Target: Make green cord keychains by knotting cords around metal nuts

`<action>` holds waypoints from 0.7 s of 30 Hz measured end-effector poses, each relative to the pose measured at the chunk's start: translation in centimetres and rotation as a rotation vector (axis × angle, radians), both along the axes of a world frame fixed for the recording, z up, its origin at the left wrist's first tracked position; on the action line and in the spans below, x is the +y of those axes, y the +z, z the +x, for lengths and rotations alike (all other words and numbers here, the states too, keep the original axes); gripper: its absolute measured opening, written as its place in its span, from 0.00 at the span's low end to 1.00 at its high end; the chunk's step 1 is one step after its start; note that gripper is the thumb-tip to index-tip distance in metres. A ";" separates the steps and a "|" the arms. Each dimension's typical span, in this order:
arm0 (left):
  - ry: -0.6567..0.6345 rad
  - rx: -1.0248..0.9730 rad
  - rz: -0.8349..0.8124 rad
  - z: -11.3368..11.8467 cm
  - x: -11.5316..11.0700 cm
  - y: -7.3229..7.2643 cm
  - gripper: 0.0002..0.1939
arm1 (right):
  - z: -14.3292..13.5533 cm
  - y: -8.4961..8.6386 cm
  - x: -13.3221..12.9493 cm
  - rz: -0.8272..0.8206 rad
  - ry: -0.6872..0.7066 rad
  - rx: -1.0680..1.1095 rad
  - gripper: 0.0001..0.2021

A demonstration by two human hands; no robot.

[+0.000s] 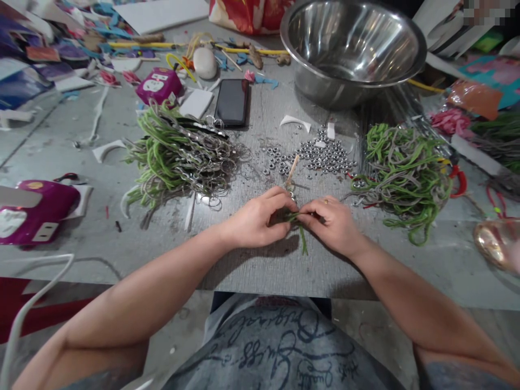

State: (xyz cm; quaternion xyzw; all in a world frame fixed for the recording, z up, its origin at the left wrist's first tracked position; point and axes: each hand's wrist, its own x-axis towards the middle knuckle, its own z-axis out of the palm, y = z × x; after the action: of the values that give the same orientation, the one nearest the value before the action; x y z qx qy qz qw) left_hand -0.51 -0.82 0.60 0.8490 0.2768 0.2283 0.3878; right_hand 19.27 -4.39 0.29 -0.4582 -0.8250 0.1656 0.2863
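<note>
My left hand (266,216) and my right hand (331,222) meet at the middle of the table's near side. Both are closed, fingertips pinching a green cord (303,241) whose loose ends hang below. Just beyond my fingers a thin wooden stick (292,169) points up and away; its lower end is partly hidden. Many small silver metal nuts or beads (320,154) lie scattered past the stick. To the left sits a bundle of green and grey cords with metal pieces and rings (182,154). A tangled heap of green and grey cords (406,173) lies on the right.
A large steel bowl (353,89) stands at the back right. Behind the left bundle lie a black phone (232,103) and a purple power adapter (159,86); a second purple adapter (40,211) is at far left. Coloured scraps (109,27) litter the back. A golden object (495,244) is at right.
</note>
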 end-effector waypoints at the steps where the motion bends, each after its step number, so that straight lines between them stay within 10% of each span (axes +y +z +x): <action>1: 0.002 0.002 -0.010 0.0 0.0 0.0 0.12 | 0.0 0.0 0.1 -0.016 -0.015 0.006 0.10; 21: 0.151 -0.003 0.037 1.0 0.1 -1.4 0.05 | 0.5 -0.1 0.8 -0.077 -0.012 -0.110 0.19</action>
State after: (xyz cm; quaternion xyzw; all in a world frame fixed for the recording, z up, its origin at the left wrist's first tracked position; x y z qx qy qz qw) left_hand 0.48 -0.69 -0.77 0.8324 0.3354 0.2631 0.3541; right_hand 19.78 -3.61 0.14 -0.4824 -0.8297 0.1699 0.2238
